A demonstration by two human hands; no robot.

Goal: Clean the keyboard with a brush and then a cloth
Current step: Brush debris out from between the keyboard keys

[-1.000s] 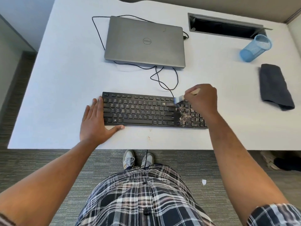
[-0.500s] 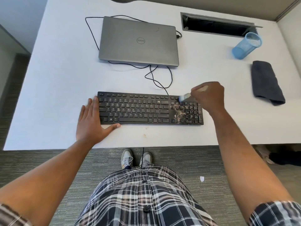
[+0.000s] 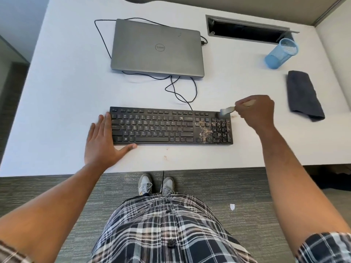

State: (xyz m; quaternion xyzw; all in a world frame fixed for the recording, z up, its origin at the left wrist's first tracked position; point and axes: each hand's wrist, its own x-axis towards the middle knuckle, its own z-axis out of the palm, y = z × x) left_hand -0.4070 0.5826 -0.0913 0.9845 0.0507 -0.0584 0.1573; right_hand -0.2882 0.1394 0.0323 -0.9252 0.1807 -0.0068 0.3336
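Note:
A black keyboard (image 3: 155, 126) lies on the white desk (image 3: 66, 92), with pale crumbs and dust scattered over its number pad at the right end. My right hand (image 3: 256, 111) grips a small brush (image 3: 227, 110) by its light handle, and the bristles touch the keyboard's top right corner. My left hand (image 3: 102, 141) lies flat with straight fingers against the keyboard's left end, the thumb along its front edge. A dark grey cloth (image 3: 303, 95) lies folded on the desk to the right of my right hand.
A closed grey laptop (image 3: 157, 48) sits behind the keyboard, with black cables (image 3: 178, 88) looping between them. A blue mesh cup (image 3: 281, 54) lies tipped at the back right, beside an open cable slot (image 3: 247, 31). A few crumbs dot the desk's front edge.
My right hand has moved the brush rightward, from the number pad's left side to the keyboard's top right corner. My left hand has stayed against the left end.

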